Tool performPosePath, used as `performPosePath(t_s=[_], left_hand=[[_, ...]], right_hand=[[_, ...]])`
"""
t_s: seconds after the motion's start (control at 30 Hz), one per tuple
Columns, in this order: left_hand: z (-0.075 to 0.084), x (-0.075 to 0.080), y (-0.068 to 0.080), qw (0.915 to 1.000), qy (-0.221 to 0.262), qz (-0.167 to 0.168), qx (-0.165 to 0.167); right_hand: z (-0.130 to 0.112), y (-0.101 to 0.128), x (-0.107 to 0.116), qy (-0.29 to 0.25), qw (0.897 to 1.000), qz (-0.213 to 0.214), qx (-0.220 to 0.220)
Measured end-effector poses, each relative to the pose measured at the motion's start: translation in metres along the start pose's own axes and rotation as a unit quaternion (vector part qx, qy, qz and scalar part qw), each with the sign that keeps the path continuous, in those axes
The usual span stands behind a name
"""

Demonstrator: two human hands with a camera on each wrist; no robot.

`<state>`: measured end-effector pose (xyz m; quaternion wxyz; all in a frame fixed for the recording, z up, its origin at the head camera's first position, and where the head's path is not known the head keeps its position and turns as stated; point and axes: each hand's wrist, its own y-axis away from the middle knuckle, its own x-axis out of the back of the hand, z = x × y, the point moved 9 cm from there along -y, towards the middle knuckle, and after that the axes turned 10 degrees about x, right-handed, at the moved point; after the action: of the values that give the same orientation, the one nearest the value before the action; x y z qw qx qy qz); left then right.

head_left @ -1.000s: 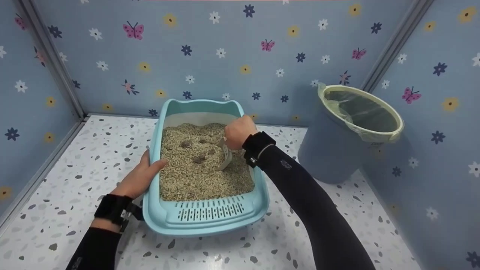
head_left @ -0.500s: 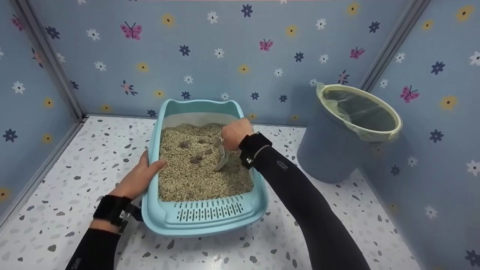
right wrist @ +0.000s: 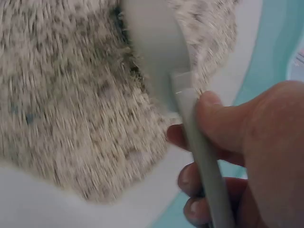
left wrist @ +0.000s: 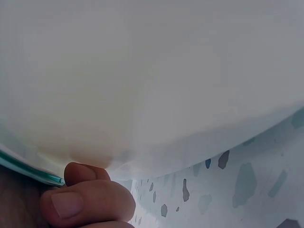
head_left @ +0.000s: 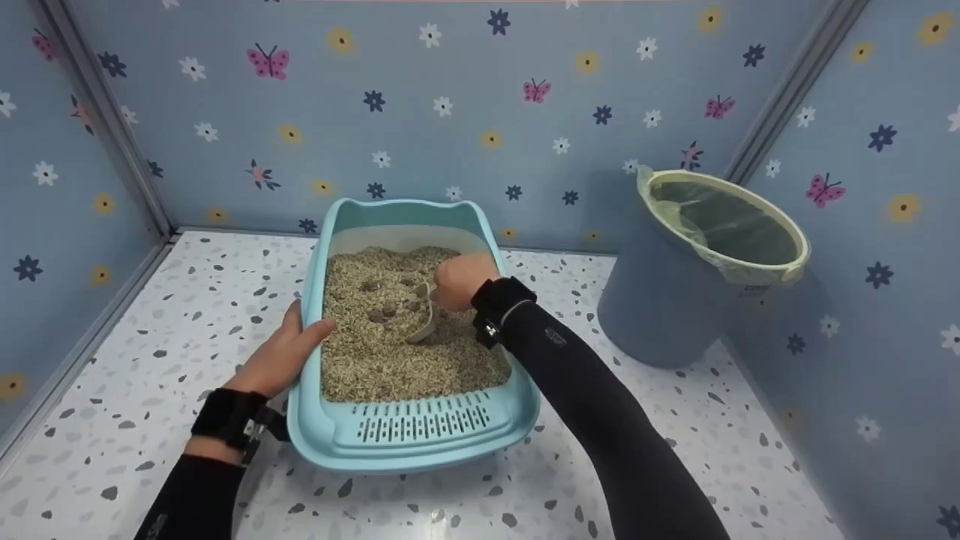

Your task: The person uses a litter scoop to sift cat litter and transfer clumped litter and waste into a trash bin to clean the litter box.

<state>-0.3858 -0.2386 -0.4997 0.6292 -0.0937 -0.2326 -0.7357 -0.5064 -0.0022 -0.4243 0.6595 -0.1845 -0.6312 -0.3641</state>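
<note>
A light blue litter tray (head_left: 420, 442) sits on a speckled white floor (head_left: 150, 360) in a corner lined with blue wallpaper (head_left: 450, 97) printed with flowers and butterflies. The tray holds pale, grainy litter (head_left: 375, 360) with several darker clumps (head_left: 379, 313) lying on its surface near the middle. The right hand (head_left: 459, 279) is positioned over the far right part of the tray and grips the handle of a grey scoop (head_left: 424, 324); in the right wrist view the thumb presses on top of the handle and the other fingers (right wrist: 190, 180) curl beneath it, so the hand is clamped around the scoop (right wrist: 161, 61). The bowl of the scoop points down and to the left, with its tip dug into the litter (right wrist: 71, 109) just right of the clumps. The left hand (head_left: 281, 356) rests on the left rim of the tray, with the thumb lying along the inner edge and the fingers wrapped over the outer side. In the left wrist view the fingers (left wrist: 90, 199) are curled against the tray's teal edge (left wrist: 28, 168), with the pale tray wall filling most of the frame. Both forearms wear dark sleeves and black wrist straps. A blue bin (head_left: 660, 307) lined with a pale yellow-green bag (head_left: 750, 274) stands to the right of the tray, well apart from it, against the corner.
</note>
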Motion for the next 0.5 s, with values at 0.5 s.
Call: performPosePath(t_s=[0.5], left_hand=[[0.0,0.002,0.003,0.9999,-0.005,0.007,0.006]], right_hand=[[-0.011,-0.025,-0.033,-0.116,0.993,0.023,-0.022]])
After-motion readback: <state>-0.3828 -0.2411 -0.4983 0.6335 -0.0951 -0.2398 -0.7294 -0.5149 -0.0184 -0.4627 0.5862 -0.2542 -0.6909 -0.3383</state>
